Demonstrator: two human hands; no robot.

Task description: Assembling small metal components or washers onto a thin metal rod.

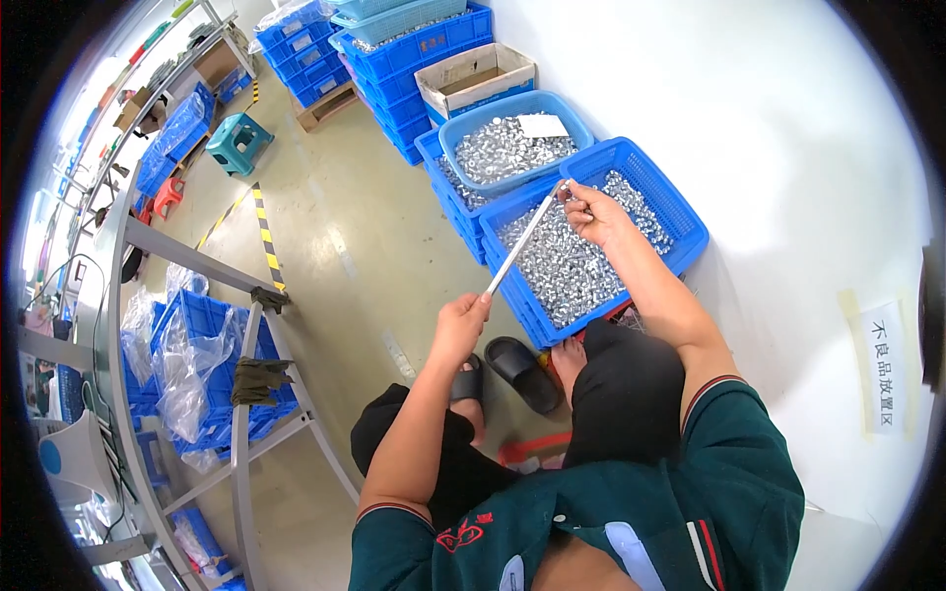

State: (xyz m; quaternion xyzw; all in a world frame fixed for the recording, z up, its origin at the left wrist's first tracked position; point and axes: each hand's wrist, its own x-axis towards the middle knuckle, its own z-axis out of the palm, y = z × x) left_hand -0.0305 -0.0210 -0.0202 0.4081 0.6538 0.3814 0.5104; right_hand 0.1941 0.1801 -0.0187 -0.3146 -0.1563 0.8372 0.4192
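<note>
A long, thin, pale rod (524, 238) slants between my two hands, over the left edge of a blue crate (695, 241). My left hand (461, 323) is closed round the rod's lower end. At the rod's upper end my right hand (594, 212) pinches with thumb and fingers; a small shiny metal piece (565, 185) shows at the fingertips, and I cannot make out its exact shape. Below the right hand, the crate holds a heap of small silvery metal parts (567, 271).
Beyond the crate stands a light blue basket (581, 128) of similar parts with a white paper on it. A cardboard box (478, 79) and stacked blue crates (399, 94) are farther back. A metal-framed table (197, 251) stands left; a white wall (778, 128) rises right. A black slipper (522, 374) lies near my feet.
</note>
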